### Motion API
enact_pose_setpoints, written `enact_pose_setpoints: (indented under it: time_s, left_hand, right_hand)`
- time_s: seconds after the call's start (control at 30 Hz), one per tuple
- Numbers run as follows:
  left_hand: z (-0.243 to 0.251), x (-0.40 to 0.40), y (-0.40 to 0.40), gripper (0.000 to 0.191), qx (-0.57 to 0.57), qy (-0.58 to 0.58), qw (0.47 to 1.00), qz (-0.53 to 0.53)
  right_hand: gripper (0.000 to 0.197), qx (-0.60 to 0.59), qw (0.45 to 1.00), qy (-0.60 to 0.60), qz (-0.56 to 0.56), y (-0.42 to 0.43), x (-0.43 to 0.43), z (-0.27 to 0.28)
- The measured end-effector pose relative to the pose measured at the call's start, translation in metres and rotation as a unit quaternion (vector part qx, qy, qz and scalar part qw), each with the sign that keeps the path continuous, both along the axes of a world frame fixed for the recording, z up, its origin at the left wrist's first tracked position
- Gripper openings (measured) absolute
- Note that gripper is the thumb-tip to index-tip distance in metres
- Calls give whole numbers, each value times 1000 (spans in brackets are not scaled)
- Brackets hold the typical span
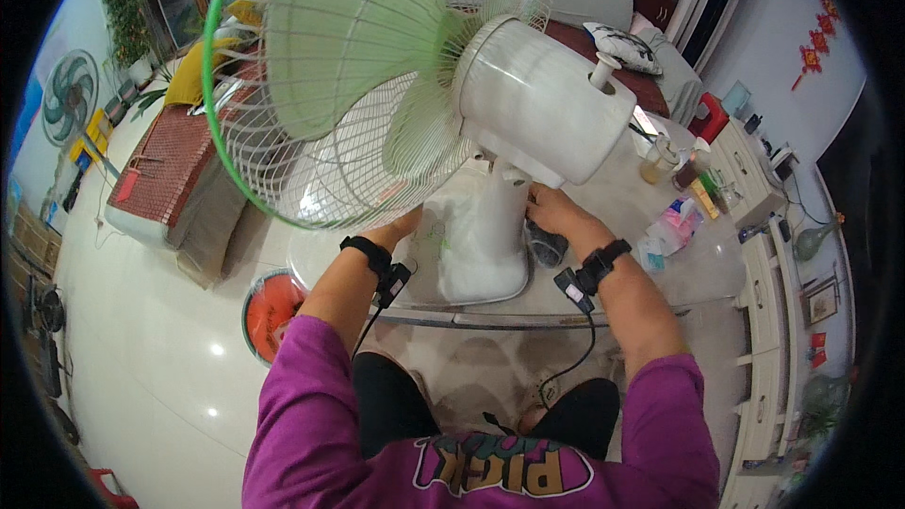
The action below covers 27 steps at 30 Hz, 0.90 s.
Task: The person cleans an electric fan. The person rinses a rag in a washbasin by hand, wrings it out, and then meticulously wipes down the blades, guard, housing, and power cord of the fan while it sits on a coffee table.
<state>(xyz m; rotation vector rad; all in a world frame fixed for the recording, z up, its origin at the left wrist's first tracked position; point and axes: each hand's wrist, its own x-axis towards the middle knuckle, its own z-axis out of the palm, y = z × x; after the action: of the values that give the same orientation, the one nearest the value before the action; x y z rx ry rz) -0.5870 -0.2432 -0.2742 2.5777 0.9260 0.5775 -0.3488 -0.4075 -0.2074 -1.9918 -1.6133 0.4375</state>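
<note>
A white electric table fan with green blades stands on a table before me; its motor housing point(544, 99) points its back toward the right and its wire guard point(332, 184) fills the upper left. My right hand point(555, 211) is at the right side of the fan's white stand point(488, 247), fingers bent against or close to it. A dark grey object point(546, 244), perhaps a cloth, lies just under that hand. On the other side, my left hand point(408, 220) reaches behind the lower edge of the guard, which hides its fingers.
The glossy table point(601, 283) holds a glass jar point(657, 159), a pink plastic packet point(675, 223) and several small items at right. A red basin point(272, 314) sits on the floor at left, below the table edge. A bench with a red mat point(166, 170) stands beyond.
</note>
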Motion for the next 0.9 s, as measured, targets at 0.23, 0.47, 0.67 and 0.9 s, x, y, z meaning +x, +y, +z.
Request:
enact_pose_setpoints:
  time_s: [0.23,0.47,0.67,0.9]
  left_hand:
    - [12,31,-19,26,-47,-26,993,-104]
    - [20,32,-29,33,39,-96,993,-57]
    - [46,-19,-76,28,-157,-148,975,51]
    - [10,-13,-199,22,-592,-209,766,-137]
  right_hand:
    - [25,-33,977,-199,63,21,11,-5]
    - [26,40,980,-192,16,29,57,-29]
    - [27,103,963,118,-221,-81,59,70]
    - [21,151,898,302,-281,-259,-45,129]
